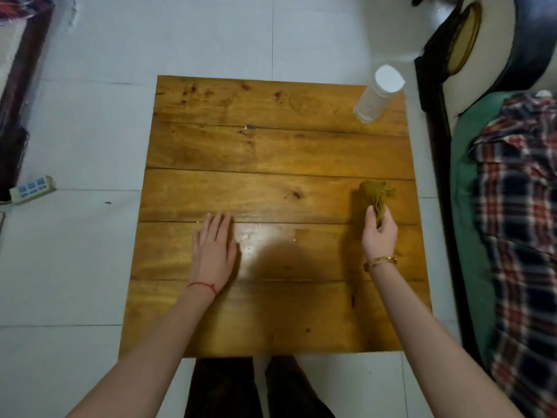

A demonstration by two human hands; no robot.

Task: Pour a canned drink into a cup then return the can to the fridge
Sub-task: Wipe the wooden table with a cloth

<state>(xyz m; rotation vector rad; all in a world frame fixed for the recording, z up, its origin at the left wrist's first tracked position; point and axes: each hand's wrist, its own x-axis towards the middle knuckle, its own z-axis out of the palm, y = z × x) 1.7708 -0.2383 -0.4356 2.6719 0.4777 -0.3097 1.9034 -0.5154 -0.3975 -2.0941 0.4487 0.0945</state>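
Observation:
A clear plastic cup (376, 96) with a white inside stands at the far right corner of the wooden table (271, 152). My left hand (214, 251) lies flat on the table, fingers straight, near the middle left. My right hand (380, 233) grips a crumpled olive-brown cloth (375, 196) that rests on the table at the right side. No can and no fridge is in view.
A wet shine lies on the wood between my hands. A bed with a plaid cloth (518, 224) and green sheet runs along the right. A power strip (31, 188) sits on the white tiled floor at the left. My legs show below the table's near edge.

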